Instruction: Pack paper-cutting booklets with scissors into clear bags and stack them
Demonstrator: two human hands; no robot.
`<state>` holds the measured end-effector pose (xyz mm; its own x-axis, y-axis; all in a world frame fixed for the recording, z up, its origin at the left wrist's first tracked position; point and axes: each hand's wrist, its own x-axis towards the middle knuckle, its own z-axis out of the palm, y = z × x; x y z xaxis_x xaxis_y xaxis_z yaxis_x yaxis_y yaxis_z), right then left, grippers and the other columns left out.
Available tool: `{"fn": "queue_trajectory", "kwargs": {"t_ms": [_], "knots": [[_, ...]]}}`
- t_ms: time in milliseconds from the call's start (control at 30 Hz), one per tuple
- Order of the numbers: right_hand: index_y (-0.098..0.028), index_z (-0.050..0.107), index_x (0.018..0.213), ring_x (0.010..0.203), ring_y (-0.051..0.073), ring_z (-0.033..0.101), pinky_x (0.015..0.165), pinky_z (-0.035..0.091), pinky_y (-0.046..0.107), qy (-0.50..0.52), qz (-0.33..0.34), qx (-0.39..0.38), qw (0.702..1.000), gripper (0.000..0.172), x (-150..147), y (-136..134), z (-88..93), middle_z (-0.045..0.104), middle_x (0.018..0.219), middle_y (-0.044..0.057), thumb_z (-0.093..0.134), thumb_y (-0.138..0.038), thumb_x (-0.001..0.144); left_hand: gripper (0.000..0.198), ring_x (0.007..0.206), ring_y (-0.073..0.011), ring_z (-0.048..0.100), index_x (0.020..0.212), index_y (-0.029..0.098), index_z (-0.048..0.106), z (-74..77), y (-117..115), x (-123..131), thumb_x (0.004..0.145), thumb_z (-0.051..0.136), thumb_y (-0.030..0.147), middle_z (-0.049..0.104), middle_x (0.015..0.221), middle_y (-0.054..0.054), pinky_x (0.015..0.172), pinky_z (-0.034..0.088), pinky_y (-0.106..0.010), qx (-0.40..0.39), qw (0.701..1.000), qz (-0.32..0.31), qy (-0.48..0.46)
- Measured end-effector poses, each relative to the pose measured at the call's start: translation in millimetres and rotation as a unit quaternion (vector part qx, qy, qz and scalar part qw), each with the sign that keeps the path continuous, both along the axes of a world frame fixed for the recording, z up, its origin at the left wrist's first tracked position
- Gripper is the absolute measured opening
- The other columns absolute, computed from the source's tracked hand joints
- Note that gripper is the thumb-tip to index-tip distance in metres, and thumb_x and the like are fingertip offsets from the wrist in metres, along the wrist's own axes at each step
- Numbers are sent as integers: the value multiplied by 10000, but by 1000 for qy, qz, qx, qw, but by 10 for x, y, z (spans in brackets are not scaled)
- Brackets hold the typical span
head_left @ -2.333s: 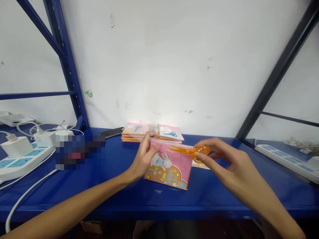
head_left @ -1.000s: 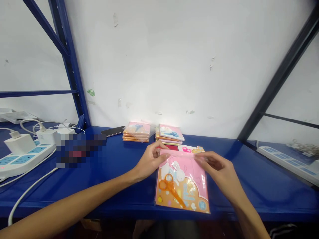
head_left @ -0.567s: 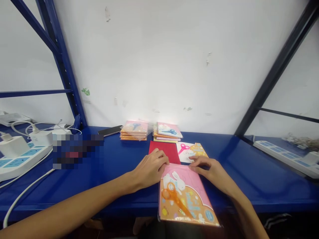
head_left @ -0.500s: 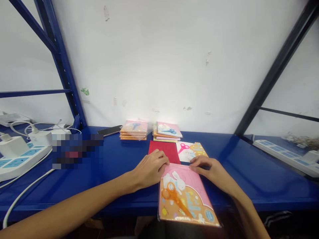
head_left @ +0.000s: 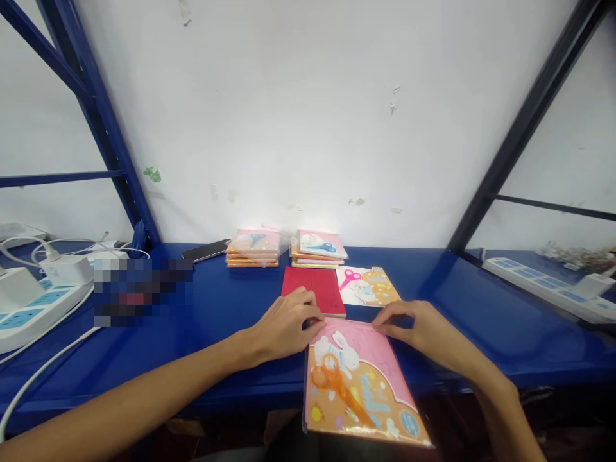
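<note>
A clear-wrapped packet (head_left: 337, 420) with a pink and orange bunny print and orange scissors (head_left: 344, 394) hangs partly over the table's front edge. My left hand (head_left: 289, 324) is closed in a pinch at the packet's top left corner. At its top right corner, the thumb and fingers of my right hand (head_left: 418, 330) pinch the wrapper's edge. Just beyond my left hand lies a red pad (head_left: 312, 289), partly covered by my fingers. To its right rests a white and orange bunny sheet (head_left: 380, 285) with pink scissors (head_left: 349, 278).
Two stacks of wrapped packets, one on the left (head_left: 253, 250) and one on the right (head_left: 317, 247), stand by the wall. A black phone (head_left: 206, 250) lies left of them. Power strips with plugs, left (head_left: 43, 314) and right (head_left: 543, 289), flank the blue table (head_left: 226, 301).
The right hand's fingertips have come together on the packet's top edge. Both hands stay at the packet, and more of the red pad shows. The camera view has shifted slightly.
</note>
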<state>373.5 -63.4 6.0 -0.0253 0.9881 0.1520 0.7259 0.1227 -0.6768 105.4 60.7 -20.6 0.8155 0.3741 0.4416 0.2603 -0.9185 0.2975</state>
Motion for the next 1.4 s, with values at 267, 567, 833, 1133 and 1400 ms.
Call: {"fn": "queue_trajectory", "kwargs": {"t_ms": [267, 567, 833, 1133, 1400], "knots": [[-270, 797, 801, 863, 243, 739, 810, 559, 340, -38, -15, 11, 999, 159, -20, -52, 9, 803, 914, 19, 645, -248, 843, 270, 865, -184, 585, 900, 159, 724, 4, 35, -13, 1018, 514, 280, 665, 914, -75, 719, 458, -284, 64, 995, -77, 27], [-250, 786, 941, 981, 252, 702, 890, 514, 370, -153, -30, 40, 987, 312, -201, -102, 68, 781, 1025, 27, 509, -149, 841, 323, 1196, -266, 592, 1272, 182, 661, 91, -139, 0, 995, 534, 289, 678, 1296, -129, 1037, 450, -432, -40, 989, -140, 22], [-257, 800, 813, 790, 225, 714, 706, 499, 304, -170, -60, 15, 984, 387, -353, 18, 49, 795, 870, 14, 470, -63, 756, 319, 1126, -274, 609, 1210, 188, 690, 139, -159, -43, 1000, 516, 355, 674, 1202, -135, 985, 480, -421, -43, 989, -134, 42], [-269, 829, 885, 835, 228, 729, 749, 515, 311, -136, -21, 33, 990, 474, -448, 5, 52, 811, 910, 7, 451, -31, 725, 360, 1143, -284, 610, 1298, 199, 620, 139, -226, 15, 970, 548, 328, 650, 1278, -141, 1003, 479, -442, -34, 988, -141, 48], [-268, 826, 814, 799, 223, 737, 730, 541, 306, -87, -31, 12, 996, 446, -303, -7, 53, 809, 864, -3, 456, -38, 722, 332, 1154, -282, 608, 1257, 178, 642, 153, -227, 50, 980, 532, 325, 657, 1250, -139, 1002, 483, -420, -30, 988, -140, 54]]}}
